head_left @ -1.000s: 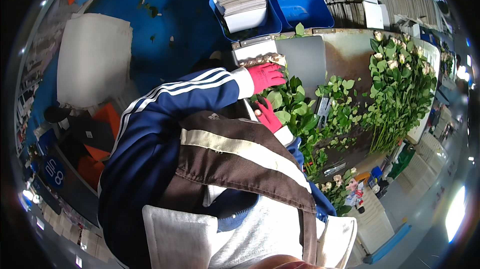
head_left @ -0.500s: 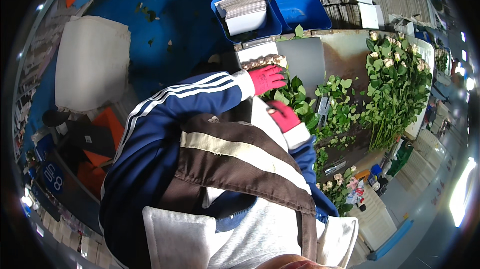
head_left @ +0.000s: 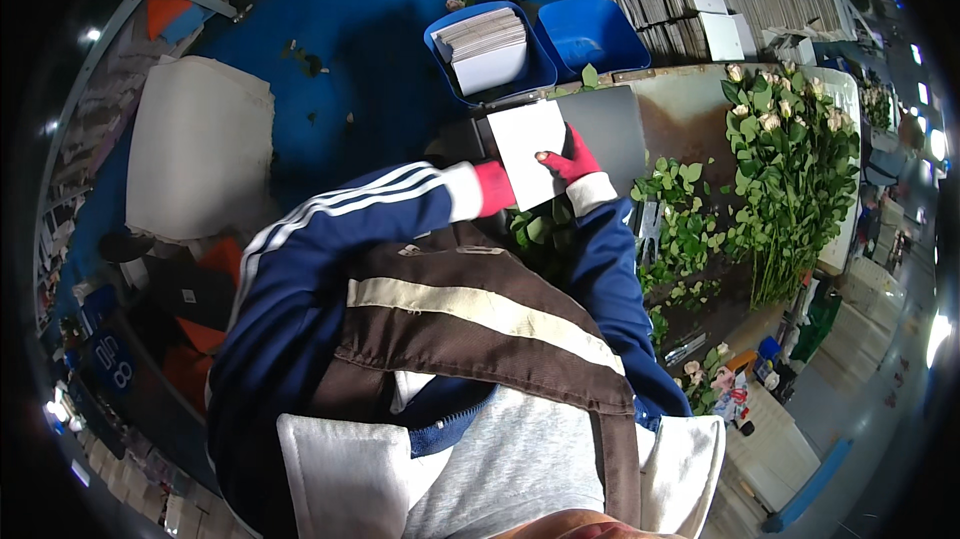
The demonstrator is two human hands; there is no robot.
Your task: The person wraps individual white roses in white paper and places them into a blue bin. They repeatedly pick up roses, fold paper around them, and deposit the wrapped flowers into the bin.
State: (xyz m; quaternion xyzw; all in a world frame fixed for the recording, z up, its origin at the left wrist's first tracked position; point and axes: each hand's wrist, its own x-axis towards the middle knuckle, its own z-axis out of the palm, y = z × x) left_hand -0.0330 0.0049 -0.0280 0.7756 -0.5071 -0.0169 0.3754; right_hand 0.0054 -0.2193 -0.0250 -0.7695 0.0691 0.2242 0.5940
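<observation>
A white cardboard sheet lies tilted over the grey work surface, in front of my body. My right hand, in a red glove, grips its right edge with the thumb on top; the thumb tip looks bare. My left hand, also gloved in red, is at the sheet's lower left edge, its fingers hidden behind the sheet. Green rose leaves show below the sheet. What lies under it is covered.
Beyond the table stand a blue bin holding white card sheets and another blue bin. Cut roses are heaped at the right; loose leaves lie nearer. A pale covered stack stands left.
The white sheet has come up over the row of rose heads, which is now hidden. My right hand has moved up to the sheet's edge; my left hand has drawn back toward me.
</observation>
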